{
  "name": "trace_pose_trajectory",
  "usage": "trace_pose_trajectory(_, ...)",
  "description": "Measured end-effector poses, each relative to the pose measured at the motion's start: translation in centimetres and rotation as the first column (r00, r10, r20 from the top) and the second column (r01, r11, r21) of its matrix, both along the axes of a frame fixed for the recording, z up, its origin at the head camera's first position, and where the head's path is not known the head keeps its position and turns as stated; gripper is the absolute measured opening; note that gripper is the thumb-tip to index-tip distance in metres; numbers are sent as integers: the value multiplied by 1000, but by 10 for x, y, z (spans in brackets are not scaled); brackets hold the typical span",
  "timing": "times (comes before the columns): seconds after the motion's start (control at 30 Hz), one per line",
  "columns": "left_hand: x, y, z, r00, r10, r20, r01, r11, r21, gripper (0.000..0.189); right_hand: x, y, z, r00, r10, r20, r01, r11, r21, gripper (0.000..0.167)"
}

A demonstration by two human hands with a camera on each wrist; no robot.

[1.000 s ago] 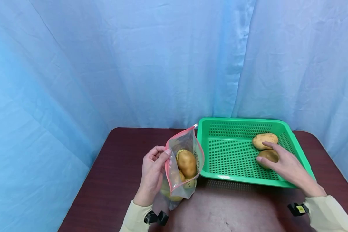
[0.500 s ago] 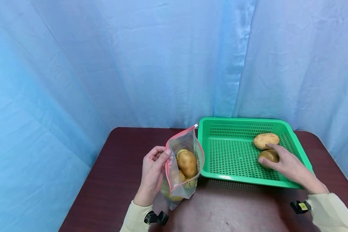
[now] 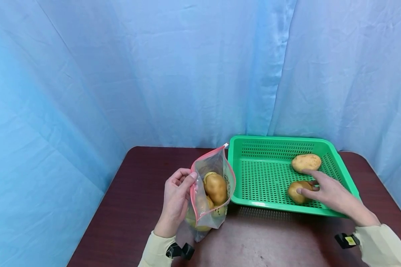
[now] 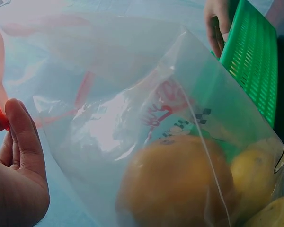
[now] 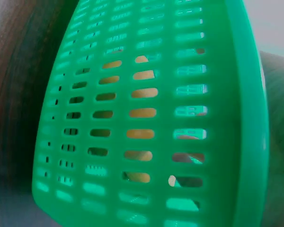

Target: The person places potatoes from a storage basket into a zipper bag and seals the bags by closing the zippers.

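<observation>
My left hand (image 3: 178, 200) pinches the pink-edged rim of a clear zip bag (image 3: 200, 207) between thumb and fingers. Its mouth gapes, and several potatoes lie inside, one brown potato (image 3: 215, 188) on top. In the left wrist view the printed bag (image 4: 132, 118) fills most of the picture. Over the green basket's right side, my right hand (image 3: 334, 193) reaches in with thumb and index finger spread. Its thumb tip overlaps a brown potato (image 3: 295, 193) on the basket floor, and a bent finger is at that potato's right end. Behind lies a paler potato (image 3: 306, 162).
The green basket (image 3: 258, 204) stands at the back right of the dark red table (image 3: 133, 207), close beside the bag. Blue curtains (image 3: 187, 74) hang behind. In the right wrist view the slotted basket wall (image 5: 217, 118) hides most of the right hand.
The brown potato under my right hand has shifted left and toward me, out from between the thumb and index finger. My left hand and the bag have stayed put.
</observation>
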State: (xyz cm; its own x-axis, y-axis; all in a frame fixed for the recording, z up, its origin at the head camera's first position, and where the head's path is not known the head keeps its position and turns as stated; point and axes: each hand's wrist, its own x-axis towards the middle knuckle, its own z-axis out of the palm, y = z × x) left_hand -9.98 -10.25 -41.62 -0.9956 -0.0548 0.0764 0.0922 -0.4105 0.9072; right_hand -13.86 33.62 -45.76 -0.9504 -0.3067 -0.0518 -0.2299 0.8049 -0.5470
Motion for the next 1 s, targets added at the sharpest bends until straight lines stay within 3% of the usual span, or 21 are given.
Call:
trace_pose_trajectory(0.5,1,0,0,1000,5,3,-5,1000,12,15,-1,6,3,984,158,-86,-154,987,45,77)
trace_pose_trajectory(0.8,1,1,1,1000,0,8,0,1000,10,14,-6,7,0,985,166,46,-168,985,40,81)
trace_pose_trajectory(1.0,2,1,1,1000,-3,10,3,1000,6,17,-9,9,-4,981,173,88,-176,984,32,84)
